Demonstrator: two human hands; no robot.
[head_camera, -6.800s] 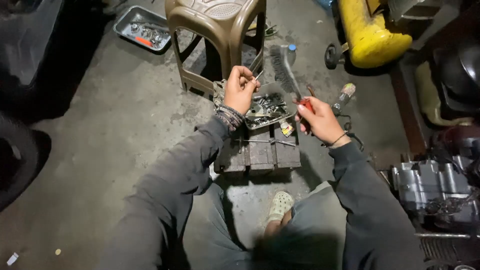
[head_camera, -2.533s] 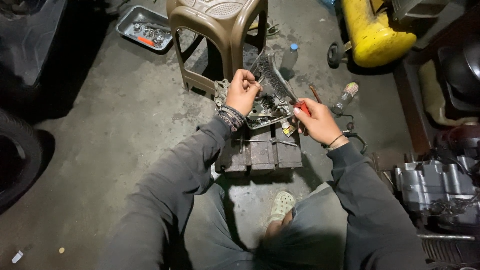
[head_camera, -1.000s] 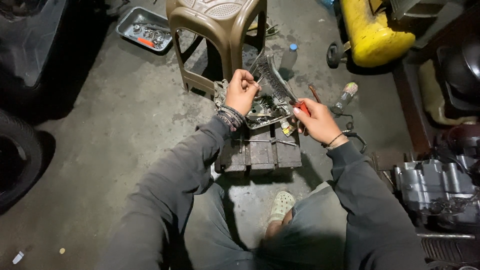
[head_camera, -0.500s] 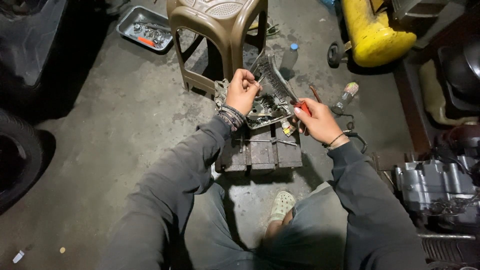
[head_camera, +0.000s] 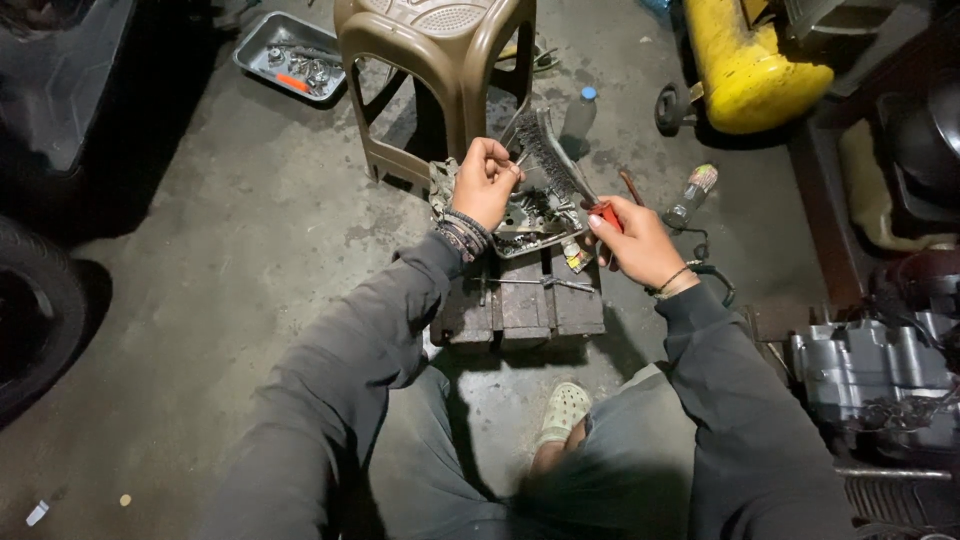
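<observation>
Concrete floor (head_camera: 250, 260); wire brush (head_camera: 550, 160) seemingly gripped.

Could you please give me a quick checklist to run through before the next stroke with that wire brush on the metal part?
1. Right hand grips red-handled wire brush: ok.
2. Left hand steadies the grimy grey metal engine part: ok.
3. Part rests squarely on dark wooden block: cannot tell.
4. Left fingers clear of the bristles: not ok, very close.
5. Brown plastic stool crowds the brush tip: cannot tell.
</observation>
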